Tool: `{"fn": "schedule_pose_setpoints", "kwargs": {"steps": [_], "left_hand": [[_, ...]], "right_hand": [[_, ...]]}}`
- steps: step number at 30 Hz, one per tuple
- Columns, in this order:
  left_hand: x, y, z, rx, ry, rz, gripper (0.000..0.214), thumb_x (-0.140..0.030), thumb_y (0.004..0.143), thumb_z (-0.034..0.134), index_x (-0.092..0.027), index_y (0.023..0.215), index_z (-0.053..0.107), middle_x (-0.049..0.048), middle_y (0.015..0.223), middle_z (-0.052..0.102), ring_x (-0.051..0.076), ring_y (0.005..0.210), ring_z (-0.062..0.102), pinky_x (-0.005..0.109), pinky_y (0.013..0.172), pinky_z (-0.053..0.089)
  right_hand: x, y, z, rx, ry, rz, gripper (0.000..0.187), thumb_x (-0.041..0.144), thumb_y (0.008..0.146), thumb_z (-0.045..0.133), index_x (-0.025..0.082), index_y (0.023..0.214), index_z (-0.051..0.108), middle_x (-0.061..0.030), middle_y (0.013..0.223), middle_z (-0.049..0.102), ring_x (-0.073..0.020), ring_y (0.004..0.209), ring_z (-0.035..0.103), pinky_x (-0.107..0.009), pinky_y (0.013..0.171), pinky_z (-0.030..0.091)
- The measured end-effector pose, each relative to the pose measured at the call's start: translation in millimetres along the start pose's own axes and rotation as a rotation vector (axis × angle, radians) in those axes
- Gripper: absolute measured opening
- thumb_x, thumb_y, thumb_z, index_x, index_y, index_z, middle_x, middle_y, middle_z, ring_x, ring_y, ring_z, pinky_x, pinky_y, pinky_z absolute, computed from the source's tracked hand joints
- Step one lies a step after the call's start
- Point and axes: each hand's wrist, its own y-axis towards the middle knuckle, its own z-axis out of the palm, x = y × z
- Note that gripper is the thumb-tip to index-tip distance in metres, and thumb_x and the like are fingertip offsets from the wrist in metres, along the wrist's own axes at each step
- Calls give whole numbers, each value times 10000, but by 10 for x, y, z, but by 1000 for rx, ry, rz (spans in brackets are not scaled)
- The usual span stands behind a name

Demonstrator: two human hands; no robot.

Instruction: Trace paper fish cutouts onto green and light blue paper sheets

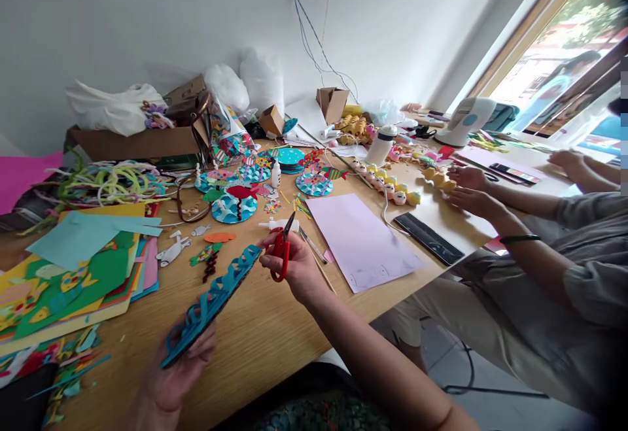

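Note:
My left hand (184, 369) is closed on a blue paper disc (216, 303) with cut wavy strips standing on its face; it is tilted almost edge-on. Red-handled scissors (281, 251) are in my right hand (297, 267), dark blades pointing up. The right fingertips meet the disc's far end; whether they pinch it I cannot tell. On the table behind it lie an orange paper fish (219, 237) and a green fish with a dark twisted stem (210, 256). A white glue bottle (277, 224) lies just behind the scissors, partly hidden.
Coloured paper sheets (98, 248) and scraps (78, 359) cover the left side. Finished blue discs with fish (234, 205) stand at the back. A lilac sheet (360, 238) and a black case (428, 238) lie to the right. A co-worker's hands (473, 189) hold yellow pieces there.

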Motion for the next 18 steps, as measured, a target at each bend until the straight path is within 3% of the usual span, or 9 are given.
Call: {"fn": "schedule_pose_setpoints", "kwargs": {"steps": [3, 9, 13, 18], "left_hand": [[32, -34, 46, -70, -123, -133, 220, -9, 714, 405, -182, 579, 388, -36, 531, 357, 21, 321, 335, 104, 289, 297], [49, -1, 71, -44, -182, -132, 271, 25, 787, 306, -170, 626, 404, -10, 569, 423, 21, 371, 404, 81, 325, 328], [82, 44, 83, -40, -138, -17, 317, 28, 827, 283, -157, 695, 504, 12, 625, 503, 43, 453, 479, 105, 388, 403], [200, 157, -1, -26, 85, 290, 158, -60, 665, 655, -164, 766, 593, -8, 659, 586, 72, 529, 525, 136, 432, 449]], "right_hand": [[-14, 10, 11, -9, 18, -7, 268, 240, 550, 785, 203, 739, 599, 49, 701, 552, -78, 598, 477, -205, 550, 385], [-15, 33, -1, -38, -3, -50, 290, 269, 537, 793, 201, 710, 571, 41, 717, 563, -94, 639, 506, -223, 591, 423], [20, 43, 20, -80, 1, -60, 271, 255, 550, 779, 203, 704, 561, 38, 709, 569, -98, 640, 507, -224, 593, 426], [36, 55, 68, -130, -23, -59, 252, 236, 564, 756, 206, 710, 552, 38, 680, 567, -105, 639, 504, -225, 584, 421]]}}
